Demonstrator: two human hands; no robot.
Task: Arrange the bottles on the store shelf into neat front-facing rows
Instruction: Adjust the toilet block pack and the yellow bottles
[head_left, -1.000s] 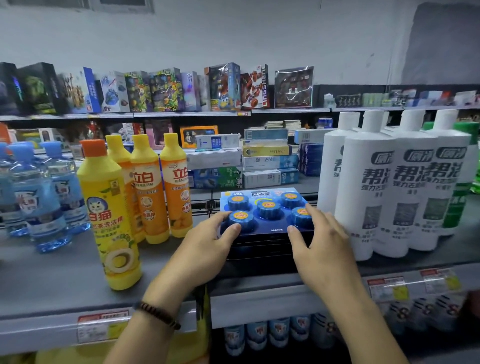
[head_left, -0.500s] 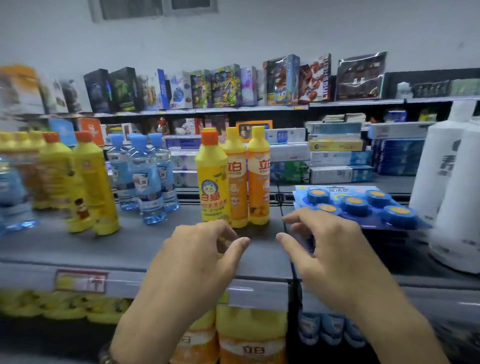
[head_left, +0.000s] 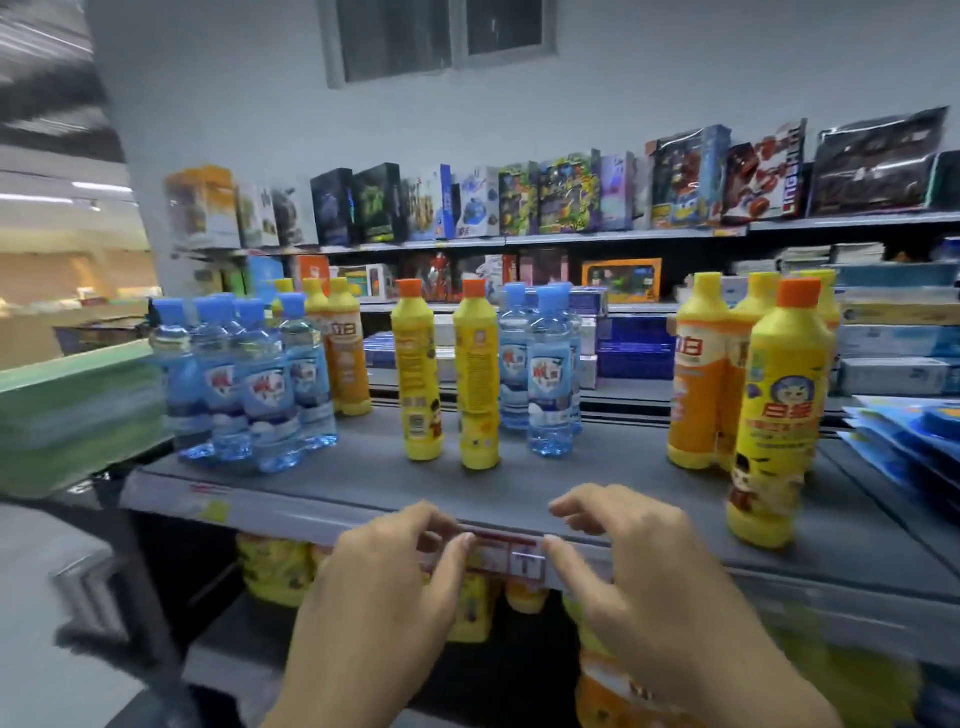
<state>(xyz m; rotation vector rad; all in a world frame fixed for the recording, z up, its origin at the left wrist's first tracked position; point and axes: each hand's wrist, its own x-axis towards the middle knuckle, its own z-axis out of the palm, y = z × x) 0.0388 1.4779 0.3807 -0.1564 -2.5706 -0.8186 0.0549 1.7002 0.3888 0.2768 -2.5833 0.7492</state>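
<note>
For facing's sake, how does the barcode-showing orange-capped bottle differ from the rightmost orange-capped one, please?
The barcode bottle shows its back label; the rightmost bottle shows its cartoon front. The barcode bottle stands mid-shelf, the rightmost bottle nearer the shelf edge. Both are yellow and upright.
</note>
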